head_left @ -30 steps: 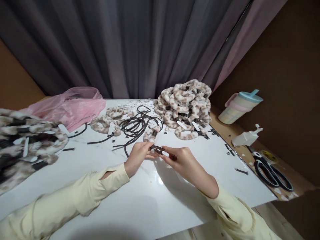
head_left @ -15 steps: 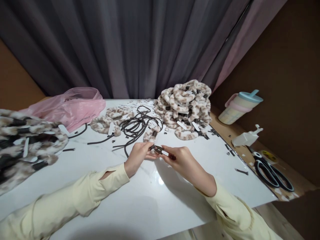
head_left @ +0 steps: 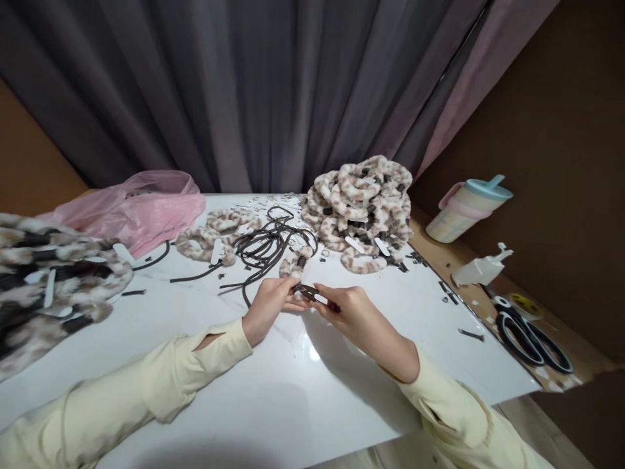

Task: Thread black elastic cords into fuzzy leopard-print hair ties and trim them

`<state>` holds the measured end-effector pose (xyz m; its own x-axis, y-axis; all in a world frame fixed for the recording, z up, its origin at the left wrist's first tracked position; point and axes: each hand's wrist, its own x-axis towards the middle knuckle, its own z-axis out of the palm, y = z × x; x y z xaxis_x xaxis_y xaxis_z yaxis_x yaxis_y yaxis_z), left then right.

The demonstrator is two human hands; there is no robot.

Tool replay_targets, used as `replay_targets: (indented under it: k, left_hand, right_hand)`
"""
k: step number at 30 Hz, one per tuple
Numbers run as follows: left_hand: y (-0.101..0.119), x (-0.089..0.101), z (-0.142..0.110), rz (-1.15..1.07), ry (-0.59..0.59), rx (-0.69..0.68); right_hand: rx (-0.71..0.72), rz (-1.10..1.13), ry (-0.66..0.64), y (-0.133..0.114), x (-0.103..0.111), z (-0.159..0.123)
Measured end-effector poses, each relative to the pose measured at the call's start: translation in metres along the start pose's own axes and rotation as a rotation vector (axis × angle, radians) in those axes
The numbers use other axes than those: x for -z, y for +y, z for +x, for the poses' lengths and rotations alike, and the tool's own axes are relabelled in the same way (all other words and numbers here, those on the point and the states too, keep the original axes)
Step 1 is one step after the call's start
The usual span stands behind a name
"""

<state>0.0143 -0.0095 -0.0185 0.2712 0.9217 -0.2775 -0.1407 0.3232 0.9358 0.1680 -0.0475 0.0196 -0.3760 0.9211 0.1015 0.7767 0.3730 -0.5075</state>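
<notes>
In the middle of the head view, my left hand [head_left: 271, 303] is closed on a fluffy, white-and-brown spotted ring [head_left: 293, 264] with a dark section. My right hand [head_left: 349, 306] grips small dark thread snips [head_left: 308, 293] with a white patch on them. Their tip meets the ring's dark end at my left fingertips, where the fingers partly hide the contact. Just behind my left hand lies a tangle of dark cord [head_left: 266, 244]. More spotted rings [head_left: 215, 234] with a white tag rest to its left.
A tall pile of spotted rings [head_left: 361, 202] stands at the back right, another heap [head_left: 58, 280] at the left. Behind that heap is a pink plastic bag [head_left: 141, 208]. Large scissors [head_left: 532, 342], a white bottle [head_left: 481, 268] and a tumbler [head_left: 463, 212] line the right side. Cord scraps [head_left: 471, 335] dot the table.
Almost nothing differs. The snips and my right hand have shifted very slightly left; both hands keep their hold.
</notes>
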Motion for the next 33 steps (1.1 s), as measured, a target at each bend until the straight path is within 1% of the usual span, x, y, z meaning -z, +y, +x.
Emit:
replay_targets:
  k: [3, 5, 10, 12, 17, 20, 22, 25, 29, 33]
  left_hand:
    - [0.001, 0.0, -0.001, -0.011, 0.004, 0.007]
    - [0.002, 0.001, -0.001, -0.032, -0.005, 0.013]
    - [0.002, 0.006, 0.002, -0.098, -0.081, 0.039]
    - [0.001, 0.008, 0.003, -0.107, -0.092, 0.032]
    - [0.0, 0.007, 0.001, -0.078, -0.102, -0.007]
    - [0.0, 0.005, 0.001, -0.066, -0.1, -0.008]
    - [-0.001, 0.005, 0.001, -0.078, -0.091, -0.008]
    - [-0.001, 0.005, 0.002, -0.093, -0.06, -0.013]
    - [-0.001, 0.005, 0.003, -0.088, -0.051, -0.012]
    - [-0.002, 0.005, 0.003, -0.089, -0.055, -0.005]
  right_hand:
    - [0.01, -0.01, 0.009, 0.002, 0.001, 0.0]
    - [0.022, 0.009, 0.045, 0.005, 0.004, -0.001]
    - [0.006, 0.062, 0.25, 0.014, 0.013, -0.004]
    - [0.002, 0.094, 0.293, 0.017, 0.013, -0.005]
    - [0.054, 0.125, 0.283, 0.019, 0.006, -0.007]
    - [0.027, 0.127, 0.276, 0.022, 0.004, -0.007]
    - [0.017, 0.127, 0.26, 0.023, 0.003, -0.007]
    - [0.058, 0.121, 0.242, 0.022, -0.001, -0.008]
    - [0.129, 0.077, 0.301, 0.017, -0.007, -0.01]
    - [0.151, 0.041, 0.325, 0.017, -0.009, -0.01]
